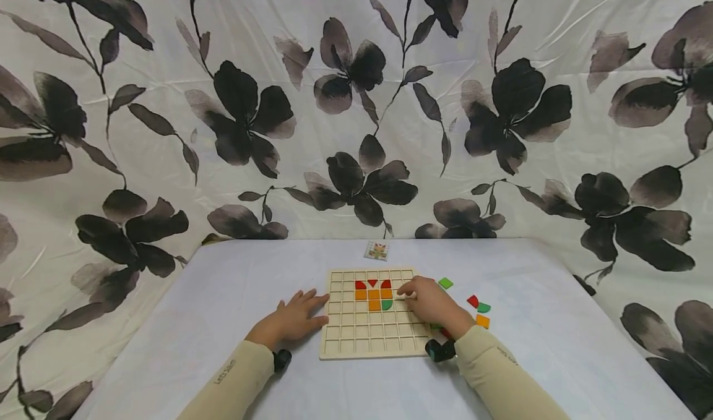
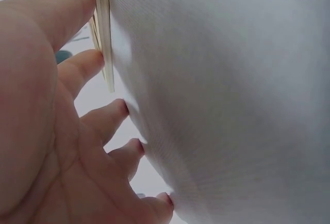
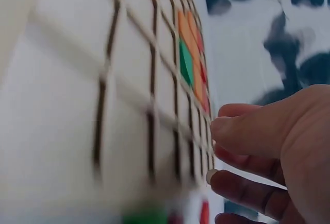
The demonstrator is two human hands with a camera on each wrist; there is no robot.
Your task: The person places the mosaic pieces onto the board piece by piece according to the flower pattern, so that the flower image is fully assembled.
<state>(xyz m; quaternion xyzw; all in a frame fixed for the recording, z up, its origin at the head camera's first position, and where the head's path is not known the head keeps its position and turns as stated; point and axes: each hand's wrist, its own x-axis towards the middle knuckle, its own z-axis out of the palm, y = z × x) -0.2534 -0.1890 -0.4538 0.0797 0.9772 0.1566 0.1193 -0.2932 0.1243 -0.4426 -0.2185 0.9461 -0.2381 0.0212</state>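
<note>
A wooden grid board (image 1: 367, 333) lies on the table. In its upper middle cells sit two red quarter-round pieces (image 1: 360, 285) with a small red triangle (image 1: 372, 282) between them, several orange squares (image 1: 374, 294) and a green quarter-round piece (image 1: 387, 305). My left hand (image 1: 295, 317) rests at the board's left edge, fingers spread; in the left wrist view the thumb and one finger touch the edge. Over the board's right side hovers my right hand (image 1: 431, 299), fingers loosely bent. No piece shows between its thumb and fingers in the right wrist view.
Right of the board lie loose pieces: a light green one (image 1: 445, 282), a red one (image 1: 473, 300), a green one (image 1: 483, 307) and an orange square (image 1: 482, 321). More lie partly under my right wrist. A small patterned card (image 1: 376, 250) lies behind the board.
</note>
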